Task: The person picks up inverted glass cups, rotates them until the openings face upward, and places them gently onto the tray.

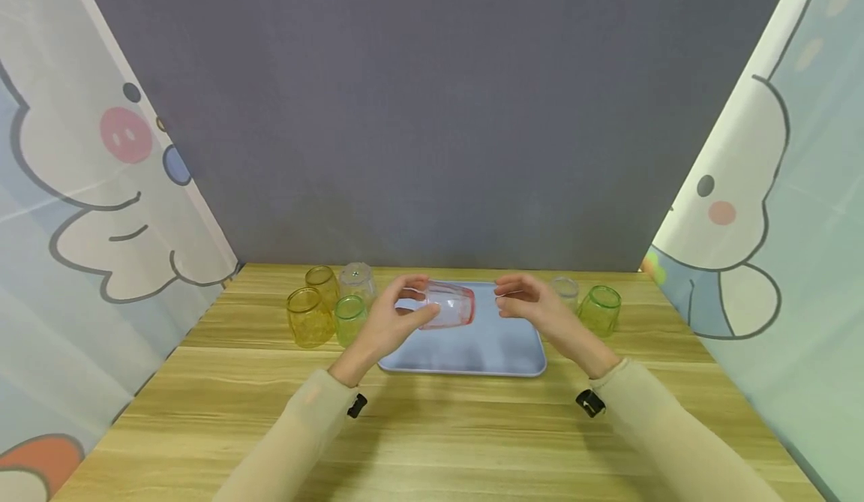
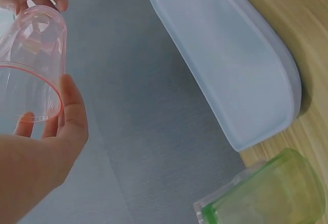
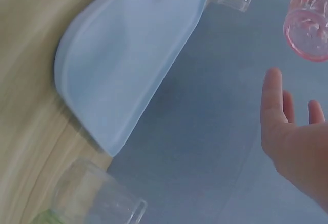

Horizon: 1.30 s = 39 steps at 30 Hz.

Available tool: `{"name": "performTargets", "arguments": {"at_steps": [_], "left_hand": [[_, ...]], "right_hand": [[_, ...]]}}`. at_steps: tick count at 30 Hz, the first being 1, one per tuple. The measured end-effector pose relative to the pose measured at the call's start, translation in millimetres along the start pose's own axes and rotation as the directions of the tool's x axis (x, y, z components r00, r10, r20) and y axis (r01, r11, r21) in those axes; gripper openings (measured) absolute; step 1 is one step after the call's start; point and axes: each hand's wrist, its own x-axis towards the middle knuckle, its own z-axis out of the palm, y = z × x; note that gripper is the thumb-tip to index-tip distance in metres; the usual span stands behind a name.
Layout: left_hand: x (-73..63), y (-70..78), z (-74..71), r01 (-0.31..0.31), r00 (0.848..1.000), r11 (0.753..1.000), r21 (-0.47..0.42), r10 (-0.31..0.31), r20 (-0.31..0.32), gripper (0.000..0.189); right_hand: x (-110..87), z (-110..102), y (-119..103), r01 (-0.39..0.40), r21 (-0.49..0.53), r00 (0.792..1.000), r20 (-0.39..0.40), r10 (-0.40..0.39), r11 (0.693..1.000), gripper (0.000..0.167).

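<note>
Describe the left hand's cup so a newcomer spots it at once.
Find the blue tray on the wooden table. In the head view, the left hand holds a sideways cup over it. Its pink tint separates it from the yellow cups and green cups.

Grey panel (image 1: 432,112) behind wooden table (image 1: 466,449); left curtain (image 1: 61,292) and right curtain (image 1: 817,209), both cartoon-printed.

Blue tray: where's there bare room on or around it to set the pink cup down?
The tray looks bare inside its rim, below the pink cup. The wooden table is free in front of the tray's near edge, between the sleeves. Crowded: left of the tray, four cups standing close together; right of it, a clear cup and a green cup.
</note>
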Motion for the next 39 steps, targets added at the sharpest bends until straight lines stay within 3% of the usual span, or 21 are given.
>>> {"name": "performTargets", "arguments": {"at_steps": [10, 17, 39], "left_hand": [[4.7, 8.1, -1.6, -0.005, 1.0, 0.995, 0.096, 0.007, -0.027, 0.053], [6.1, 8.5, -4.0, -0.013, 0.999, 0.986, 0.164, 0.02, -0.041, 0.052], [17.2, 0.5, -10.9, -0.022, 0.996, 0.948, 0.318, 0.049, -0.077, 0.058]], "right_hand": [[6.4, -13, 1, -0.038, -0.143, 0.999, -0.036, 0.033, 0.989, 0.05], [7.0, -20, 2, -0.032, -0.294, 0.998, -0.065, 0.013, 0.955, 0.046], [6.4, -38, 4, -0.009, -0.519, 0.994, -0.098, -0.049, 0.855, 0.044]]}}
